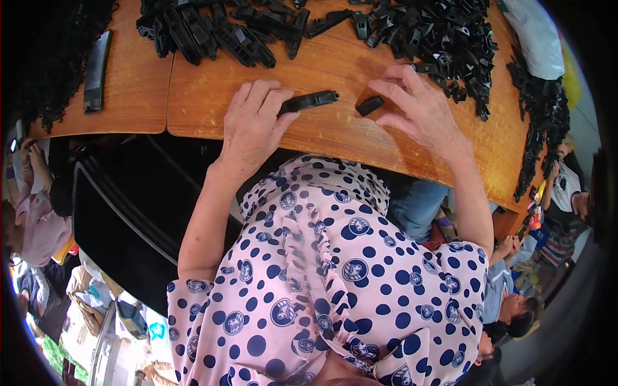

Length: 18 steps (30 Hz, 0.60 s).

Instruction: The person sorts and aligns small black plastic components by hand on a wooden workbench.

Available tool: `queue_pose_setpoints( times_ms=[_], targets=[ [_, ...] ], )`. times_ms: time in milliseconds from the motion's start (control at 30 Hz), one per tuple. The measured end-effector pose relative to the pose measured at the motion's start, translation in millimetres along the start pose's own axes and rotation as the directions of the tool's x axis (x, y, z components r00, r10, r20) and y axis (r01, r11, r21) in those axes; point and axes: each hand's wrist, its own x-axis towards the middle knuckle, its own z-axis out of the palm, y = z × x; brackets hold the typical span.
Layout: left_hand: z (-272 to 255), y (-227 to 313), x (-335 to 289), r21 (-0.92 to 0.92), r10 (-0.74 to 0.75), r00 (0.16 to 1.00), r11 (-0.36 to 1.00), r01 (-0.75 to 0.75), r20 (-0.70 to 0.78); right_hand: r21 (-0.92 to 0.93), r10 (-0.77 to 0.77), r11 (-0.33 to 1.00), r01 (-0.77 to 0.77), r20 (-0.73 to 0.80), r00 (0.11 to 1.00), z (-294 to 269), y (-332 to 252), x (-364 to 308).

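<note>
A long, narrow black plastic part (311, 101) is pinched between the thumb and fingers of my left hand (253, 122), its free end pointing right over the wooden table (206, 103). To the right, my right hand (418, 109) has its thumb and fingers apart around a small black plastic block (369, 105). That block sits in the gap by the fingertips, and no firm grip on it shows. Beyond my left hand spreads a pile of long black plastic parts (212, 32). A heap of smaller black plastic pieces (431, 38) lies past my right hand.
A single flat black part (96, 71) rests at the table's left. More dark parts are heaped at the far left (58, 58) and along the right edge (541, 122). A white bag (534, 38) stands at the upper right. Other people (508, 302) sit on both sides.
</note>
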Motion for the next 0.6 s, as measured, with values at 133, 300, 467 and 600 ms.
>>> queue_pose_setpoints(
  times_ms=[133,300,467,600],
  targets=[
    [-1,-5,-1,0.003,0.061,0.998,0.998,-0.061,0.010,-0.136,-0.194,0.971,0.196,0.032,0.981,7,1,-1],
    [-1,-3,-1,-0.024,0.042,0.999,0.999,-0.042,-0.016,-0.040,-0.071,0.997,0.071,-0.007,0.997,10,-15,8],
    [-1,-2,0,-0.039,0.044,0.999,0.998,-0.045,-0.015,0.391,0.088,0.918,-0.067,-0.036,0.995,29,-37,18],
    [-1,-2,-1,-0.066,0.039,0.999,0.997,-0.041,-0.032,0.226,-0.051,0.972,0.058,-0.036,0.998,28,-29,17]
  ],
)
